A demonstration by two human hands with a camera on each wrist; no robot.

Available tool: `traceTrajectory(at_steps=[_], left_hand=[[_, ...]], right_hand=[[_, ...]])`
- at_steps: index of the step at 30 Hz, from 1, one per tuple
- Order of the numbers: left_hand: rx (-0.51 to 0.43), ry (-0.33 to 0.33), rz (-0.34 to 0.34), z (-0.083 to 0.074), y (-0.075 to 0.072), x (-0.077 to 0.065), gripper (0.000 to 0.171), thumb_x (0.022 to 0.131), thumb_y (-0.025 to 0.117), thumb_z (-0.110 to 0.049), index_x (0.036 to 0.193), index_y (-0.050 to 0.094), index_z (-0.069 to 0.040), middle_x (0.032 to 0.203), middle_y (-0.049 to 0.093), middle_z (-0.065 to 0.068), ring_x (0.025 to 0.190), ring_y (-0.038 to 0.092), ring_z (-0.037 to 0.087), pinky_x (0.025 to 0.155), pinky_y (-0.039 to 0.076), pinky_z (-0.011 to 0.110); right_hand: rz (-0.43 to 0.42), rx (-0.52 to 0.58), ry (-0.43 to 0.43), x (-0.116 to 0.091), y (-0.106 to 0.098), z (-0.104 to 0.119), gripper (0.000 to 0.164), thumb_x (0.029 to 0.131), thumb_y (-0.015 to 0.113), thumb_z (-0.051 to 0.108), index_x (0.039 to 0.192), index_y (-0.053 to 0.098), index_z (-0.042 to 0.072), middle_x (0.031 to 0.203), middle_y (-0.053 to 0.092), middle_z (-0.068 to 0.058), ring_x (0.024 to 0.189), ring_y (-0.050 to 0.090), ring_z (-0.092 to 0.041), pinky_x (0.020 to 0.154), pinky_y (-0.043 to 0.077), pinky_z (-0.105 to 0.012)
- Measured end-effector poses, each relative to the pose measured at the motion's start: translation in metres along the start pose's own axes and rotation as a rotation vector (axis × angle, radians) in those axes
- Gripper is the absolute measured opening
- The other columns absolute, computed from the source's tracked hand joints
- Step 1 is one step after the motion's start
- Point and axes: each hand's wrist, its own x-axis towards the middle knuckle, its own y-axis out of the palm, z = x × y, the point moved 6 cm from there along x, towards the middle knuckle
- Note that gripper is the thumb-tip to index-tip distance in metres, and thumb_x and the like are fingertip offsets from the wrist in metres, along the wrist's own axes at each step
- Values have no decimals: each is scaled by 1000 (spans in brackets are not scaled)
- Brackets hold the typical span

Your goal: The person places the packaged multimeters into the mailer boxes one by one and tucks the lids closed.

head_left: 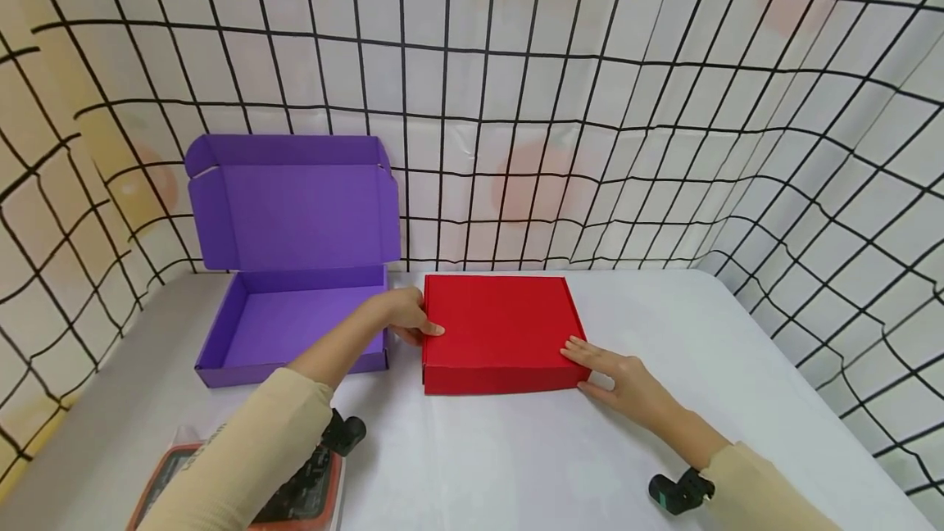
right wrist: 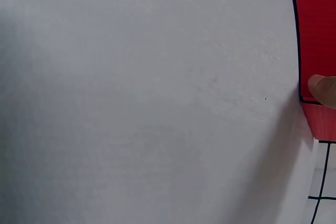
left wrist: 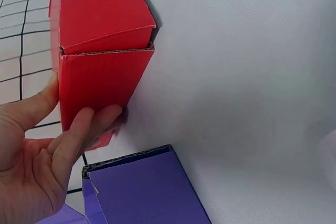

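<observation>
A closed red cardboard box [head_left: 501,322] lies flat on the white table, right of an open purple box [head_left: 310,215] whose lid stands up. My left hand [head_left: 406,314] grips the red box's left end, thumb on the lid's edge. The left wrist view shows the fingers [left wrist: 79,135] bent against that end wall. At the front right corner, my right hand [head_left: 615,375] rests with extended fingers on the lid's edge and the thumb lower, by the side. One fingertip [right wrist: 323,90] shows on the red cardboard in the right wrist view.
A clear-lidded container with an orange rim [head_left: 330,494] and dark contents sits front left, partly behind my left sleeve [head_left: 251,449]. Black wire mesh [head_left: 516,117] encloses the white table [head_left: 472,457] at the back and sides.
</observation>
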Motion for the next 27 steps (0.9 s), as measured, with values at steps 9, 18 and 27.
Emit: traceTrajectory(at_steps=[9, 18, 27], left_hand=[[21, 15, 17, 0, 1, 0, 37, 83, 69, -14, 106, 50, 8, 93, 61, 14, 77, 65, 20, 71, 55, 30], [-5, 6, 0, 2, -1, 0, 41, 82, 69, -14, 109, 48, 7, 96, 60, 15, 79, 66, 21, 71, 55, 31], [-25, 2, -5, 3, 0, 0, 40, 82, 69, -14, 110, 49, 8, 96, 61, 15, 80, 65, 22, 72, 55, 31]], right_hand=[[2, -31, -16, -3, 0, 0, 71, 63, 82, 3, 128, 55, 10, 126, 58, -12, 115, 55, -25, 90, 37, -8], [8, -16, -2, 2, -4, 2, 68, 62, 83, 3, 126, 58, 7, 124, 59, -13, 112, 56, -29, 90, 37, -7], [-88, 119, 89, 7, -7, -1, 58, 70, 78, 8, 125, 58, 7, 122, 60, -12, 116, 55, -22, 91, 35, -7]])
